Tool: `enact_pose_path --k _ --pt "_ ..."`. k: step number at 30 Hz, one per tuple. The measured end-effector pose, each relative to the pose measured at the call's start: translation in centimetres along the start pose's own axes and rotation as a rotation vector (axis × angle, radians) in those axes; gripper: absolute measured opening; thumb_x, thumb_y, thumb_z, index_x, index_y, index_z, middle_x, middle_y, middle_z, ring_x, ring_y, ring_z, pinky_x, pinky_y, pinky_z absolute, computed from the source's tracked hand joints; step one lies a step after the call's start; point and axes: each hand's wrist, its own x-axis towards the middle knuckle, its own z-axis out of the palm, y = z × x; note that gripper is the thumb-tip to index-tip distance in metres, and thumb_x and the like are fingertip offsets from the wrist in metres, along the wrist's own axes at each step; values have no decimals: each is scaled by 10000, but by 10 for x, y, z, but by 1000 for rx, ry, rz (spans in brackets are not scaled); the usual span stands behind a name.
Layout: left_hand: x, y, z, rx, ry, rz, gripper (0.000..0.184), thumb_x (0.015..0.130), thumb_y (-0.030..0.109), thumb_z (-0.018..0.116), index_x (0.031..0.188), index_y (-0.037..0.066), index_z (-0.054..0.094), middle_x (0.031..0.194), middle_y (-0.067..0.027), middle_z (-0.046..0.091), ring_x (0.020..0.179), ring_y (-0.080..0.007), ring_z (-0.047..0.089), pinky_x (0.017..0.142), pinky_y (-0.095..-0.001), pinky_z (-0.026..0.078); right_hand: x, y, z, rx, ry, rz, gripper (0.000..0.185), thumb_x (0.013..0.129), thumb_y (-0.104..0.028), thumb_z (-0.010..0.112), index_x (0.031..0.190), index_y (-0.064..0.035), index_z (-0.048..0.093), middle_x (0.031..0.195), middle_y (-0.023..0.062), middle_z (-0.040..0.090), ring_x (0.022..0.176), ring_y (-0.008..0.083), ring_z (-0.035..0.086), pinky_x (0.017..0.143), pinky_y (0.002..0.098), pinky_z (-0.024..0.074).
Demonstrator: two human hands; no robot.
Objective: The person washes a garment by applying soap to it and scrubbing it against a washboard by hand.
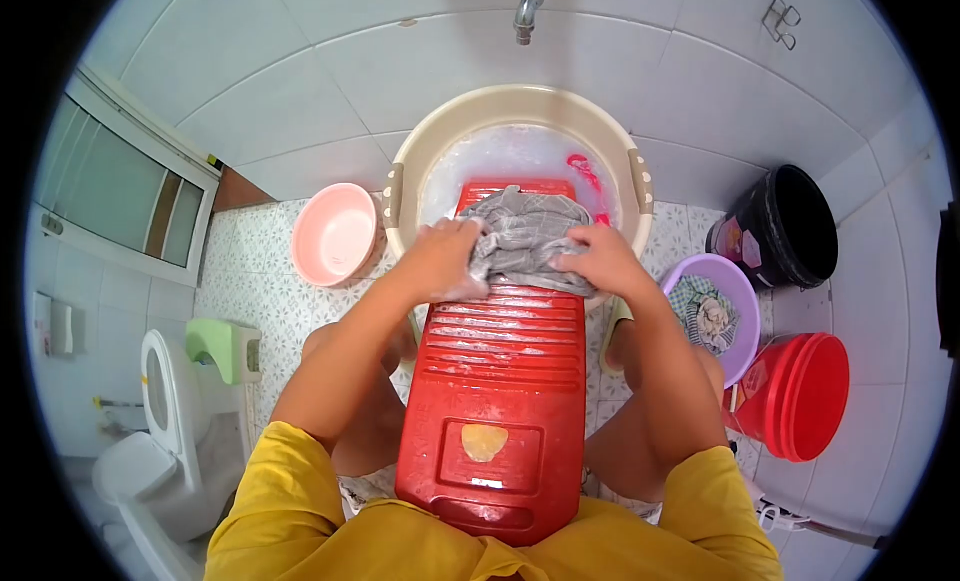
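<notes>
A wet grey cloth (525, 237) lies bunched across the upper ridges of a red washboard (490, 411). The board's far end rests in a large beige basin (540, 99) of soapy water, and its near end is against the yellow shirt. My left hand (450, 261), with suds on it, grips the cloth's left edge. At the cloth's right edge my right hand (603, 261) has its fingers curled onto the fabric. A bright pink item (584, 171) shows in the water at the basin's right side.
A pink basin (335, 235) stands on the left floor near a green stool (222, 350) and a toilet (165, 411). At the right are a purple basin (745, 316) with cloths, a black bucket (765, 231) and a red bucket (790, 396). A tap (525, 16) hangs above.
</notes>
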Motion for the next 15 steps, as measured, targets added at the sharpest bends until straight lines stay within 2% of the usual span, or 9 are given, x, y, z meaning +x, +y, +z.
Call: enact_pose_path --k 2,4,5,6,8,9,10,12,15 --pt "-8 -9 -10 35 -6 -25 698 602 391 719 1166 39 508 1119 -231 575 1085 -377 516 926 -472 383 -2 -4 -16 -86 14 73 359 616 -314 735 753 1 633 723 158 615 709 270 607 669 371 465" --pt "-14 -12 -16 -78 -29 -105 694 605 423 749 1129 22 536 1058 -247 593 1026 -380 551 893 -441 412 -3 -4 -11 -134 124 -43 324 603 -271 709 695 21 605 742 164 607 698 268 599 650 380 461" --pt "-18 -12 -19 -206 -14 -101 598 670 327 787 1119 21 538 976 -179 617 924 -312 601 850 -380 451 -4 -6 -11 -180 107 27 311 608 -245 703 728 24 602 775 171 607 706 287 595 657 386 459" --pt "-20 -15 -17 -206 -14 -104 598 670 327 787 1119 21 538 976 -179 617 924 -312 601 850 -380 451 -5 -12 -10 -225 88 95 302 614 -219 698 760 26 600 809 179 608 714 306 591 663 392 458" --pt "-19 -24 -6 -820 -12 -189 443 742 259 766 1052 36 541 947 -102 613 897 -230 601 833 -376 461 -7 -11 -5 -106 79 55 282 620 -178 680 807 19 603 844 189 614 747 334 595 685 402 462" --pt "-20 -23 -3 -884 28 -142 310 795 188 726 1000 60 533 928 -48 594 869 -160 583 760 -338 481 -7 -10 -4 10 72 15 278 627 -137 662 855 12 605 879 200 620 781 361 599 707 412 466" --pt "-22 -21 -1 -884 34 -142 310 795 188 726 1000 60 533 928 -48 594 869 -160 583 760 -338 481 -7 -9 -2 8 71 10 278 627 -137 662 855 12 605 879 200 620 781 361 599 707 412 466" --pt "-23 -15 1 -1345 74 -272 281 813 184 708 997 71 530 920 -42 593 852 -137 576 696 -285 472 -6 -6 0 -69 57 -168 334 638 -86 634 963 -22 595 884 216 632 850 401 597 755 429 469" --pt "-24 -25 -8 -1329 81 -376 297 820 204 712 1002 71 519 915 -41 593 830 -124 573 675 -266 473 -6 -1 -6 -212 121 -113 315 637 -46 615 946 -9 560 851 208 629 851 349 621 752 376 471"
